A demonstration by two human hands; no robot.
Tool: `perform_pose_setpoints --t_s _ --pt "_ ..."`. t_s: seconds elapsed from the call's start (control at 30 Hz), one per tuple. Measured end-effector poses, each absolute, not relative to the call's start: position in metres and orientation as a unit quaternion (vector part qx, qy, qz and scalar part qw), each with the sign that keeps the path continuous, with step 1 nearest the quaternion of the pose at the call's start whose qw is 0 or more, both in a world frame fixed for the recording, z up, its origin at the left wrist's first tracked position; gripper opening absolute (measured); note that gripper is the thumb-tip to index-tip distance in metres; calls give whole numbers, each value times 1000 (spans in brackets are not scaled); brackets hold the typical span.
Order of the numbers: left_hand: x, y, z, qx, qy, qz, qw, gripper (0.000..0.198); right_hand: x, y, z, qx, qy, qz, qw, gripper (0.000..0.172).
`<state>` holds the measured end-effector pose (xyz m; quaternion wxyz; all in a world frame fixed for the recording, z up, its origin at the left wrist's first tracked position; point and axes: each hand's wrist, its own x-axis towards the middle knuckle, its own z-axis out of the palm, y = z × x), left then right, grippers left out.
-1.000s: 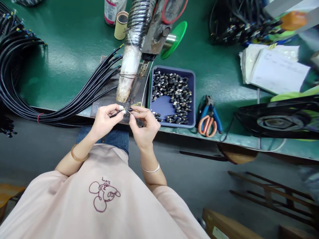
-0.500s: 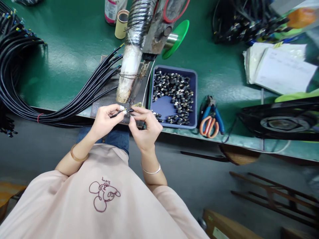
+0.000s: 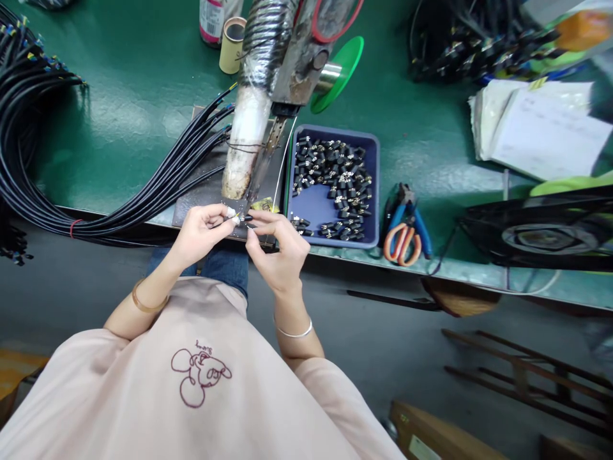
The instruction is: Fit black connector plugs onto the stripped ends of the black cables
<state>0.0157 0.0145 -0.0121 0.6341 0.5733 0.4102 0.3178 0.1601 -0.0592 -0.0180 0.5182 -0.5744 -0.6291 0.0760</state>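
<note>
Pinched in the covered fingertips of my left hand (image 3: 201, 233) is the end of a black cable, with a thin yellow wire showing. My right hand (image 3: 281, 250) has its thumb and forefinger closed on a small black connector (image 3: 246, 218), which meets the wire end between the two hands. Just above them the tip of a wrapped white tube (image 3: 239, 172) and a thin metal rod point down at a dark board (image 3: 191, 203). A strand of solder wire (image 3: 283, 169) hangs beside my right hand. Fingers hide much of the cable end.
Right of the hands stands a blue tray (image 3: 376, 191) of black connectors. Cutters and orange-handled pliers (image 3: 403, 243) lie beside it. A bundle of black cables (image 3: 129, 214) curves in from the left. A green spool (image 3: 352, 70), papers (image 3: 546, 134) and a cardboard tube (image 3: 232, 54) sit farther back.
Both hands have shifted slightly left and down, still pinching the cable end and the connector. A yellow label on the board shows more beside my right fingers.
</note>
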Motion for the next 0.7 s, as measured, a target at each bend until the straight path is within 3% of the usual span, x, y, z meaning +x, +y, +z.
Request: perform_pose_setpoints --t_s 0.37,0.7 --pt "12 8 -14 614 403 321 597 15 158 -59 -20 -592 -617 50 517 11" --pt "15 16 -5 580 394 287 653 23 154 -59 -20 -621 -592 61 510 10"
